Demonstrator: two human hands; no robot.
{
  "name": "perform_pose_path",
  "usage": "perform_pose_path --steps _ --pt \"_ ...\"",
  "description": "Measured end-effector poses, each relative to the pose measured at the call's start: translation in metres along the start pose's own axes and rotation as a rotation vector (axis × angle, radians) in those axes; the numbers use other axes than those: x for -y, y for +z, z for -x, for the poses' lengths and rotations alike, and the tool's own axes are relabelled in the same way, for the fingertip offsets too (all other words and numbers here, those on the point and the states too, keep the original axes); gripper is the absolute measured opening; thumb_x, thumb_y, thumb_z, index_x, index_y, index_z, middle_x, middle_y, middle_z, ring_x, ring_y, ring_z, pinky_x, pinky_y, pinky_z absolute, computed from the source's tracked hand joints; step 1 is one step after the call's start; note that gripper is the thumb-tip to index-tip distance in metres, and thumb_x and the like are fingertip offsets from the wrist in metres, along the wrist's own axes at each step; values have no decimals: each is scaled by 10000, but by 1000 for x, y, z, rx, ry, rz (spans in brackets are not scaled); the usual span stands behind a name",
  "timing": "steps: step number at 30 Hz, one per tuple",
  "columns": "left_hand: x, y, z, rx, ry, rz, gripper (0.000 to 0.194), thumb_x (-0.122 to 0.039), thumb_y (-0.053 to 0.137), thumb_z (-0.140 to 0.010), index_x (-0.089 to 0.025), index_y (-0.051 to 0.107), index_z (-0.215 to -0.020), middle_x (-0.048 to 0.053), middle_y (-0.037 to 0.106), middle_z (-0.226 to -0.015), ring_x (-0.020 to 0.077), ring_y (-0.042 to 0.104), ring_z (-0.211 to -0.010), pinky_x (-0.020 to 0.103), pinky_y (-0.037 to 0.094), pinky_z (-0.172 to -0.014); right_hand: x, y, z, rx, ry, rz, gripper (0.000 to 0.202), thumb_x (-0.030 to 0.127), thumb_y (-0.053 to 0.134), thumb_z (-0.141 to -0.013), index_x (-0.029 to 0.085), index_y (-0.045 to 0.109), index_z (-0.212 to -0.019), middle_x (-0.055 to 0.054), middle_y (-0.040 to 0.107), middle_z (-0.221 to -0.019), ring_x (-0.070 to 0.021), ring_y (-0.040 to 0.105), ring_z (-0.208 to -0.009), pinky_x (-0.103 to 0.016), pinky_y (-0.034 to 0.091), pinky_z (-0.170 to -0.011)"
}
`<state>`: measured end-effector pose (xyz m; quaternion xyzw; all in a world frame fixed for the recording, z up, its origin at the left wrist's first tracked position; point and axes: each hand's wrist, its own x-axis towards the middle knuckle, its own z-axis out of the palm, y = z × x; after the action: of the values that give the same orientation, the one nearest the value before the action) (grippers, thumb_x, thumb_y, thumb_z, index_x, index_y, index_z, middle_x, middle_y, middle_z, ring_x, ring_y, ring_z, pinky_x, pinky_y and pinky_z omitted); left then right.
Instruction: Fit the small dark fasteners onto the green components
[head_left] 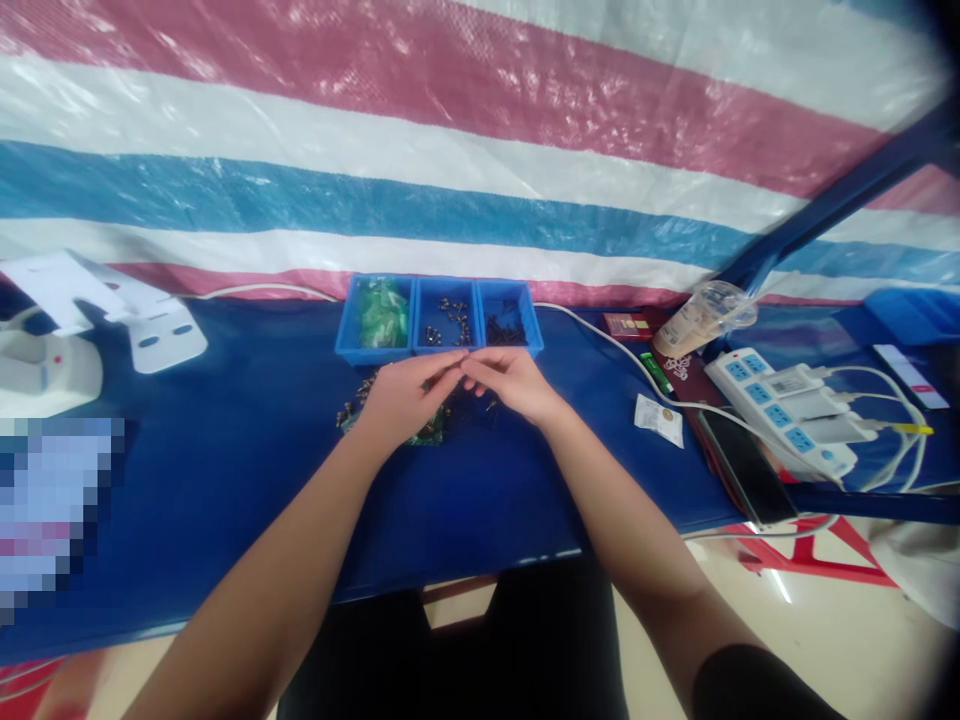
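My left hand [411,394] and my right hand [513,379] meet at their fingertips over the blue table. Both are closed in a pinch; whatever lies between the fingers is too small to make out. Beneath and beside my left hand are small brass-coloured metal parts [346,414] and a piece of green plastic [432,433], partly hidden by it. Just beyond my hands stand three joined blue bins. The left bin [373,354] holds a green bag [383,312], the middle bin [448,348] small metal parts [454,312], and the right bin [531,325] dark screw-like pieces [505,330].
To the right are a plastic drink cup [701,318], a small white packet [659,419], a black phone [742,465] and a power strip [780,412] with plugged-in chargers. A white cable [637,358] crosses there. A white stand [165,335] is at left. Striped sheeting [450,160] hangs behind.
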<state>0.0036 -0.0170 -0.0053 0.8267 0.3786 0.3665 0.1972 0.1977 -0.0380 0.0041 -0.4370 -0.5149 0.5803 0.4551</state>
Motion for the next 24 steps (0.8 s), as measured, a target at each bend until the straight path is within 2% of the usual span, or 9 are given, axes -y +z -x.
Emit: perform_pose_path --steps 4,12,17,24 --pt "4 2 0 -19 11 -22 290 -329 571 -987 -250 748 -1202 45 770 -1144 203 751 -997 338 591 -935 1 1 1 -35 -8 70 282 450 801 -767 190 780 -873 -8 712 -725 -110 609 -630 -246 496 -580" --pt "4 1 -1 -56 9 -87 273 -362 586 -978 -236 775 -1130 41 785 -1090 202 758 -952 331 589 -923 2 -2 0 -211 -77 61 257 402 815 -756 181 768 -878 -7 705 -692 -111 612 -620 -245 478 -572" --pt "6 3 0 -46 5 -118 292 -380 563 -987 -230 784 -1105 44 788 -1073 207 758 -948 317 581 -905 4 1 2 -174 -90 114 278 412 803 -763 181 772 -915 -13 715 -724 -116 610 -633 -261 492 -604" --pt "6 3 0 -43 -1 -124 281 -376 582 -975 -230 775 -1118 37 792 -1040 188 750 -898 291 573 -854 0 2 2 -178 -117 183 207 365 760 -804 177 744 -891 -3 694 -699 -108 603 -609 -247 468 -574"
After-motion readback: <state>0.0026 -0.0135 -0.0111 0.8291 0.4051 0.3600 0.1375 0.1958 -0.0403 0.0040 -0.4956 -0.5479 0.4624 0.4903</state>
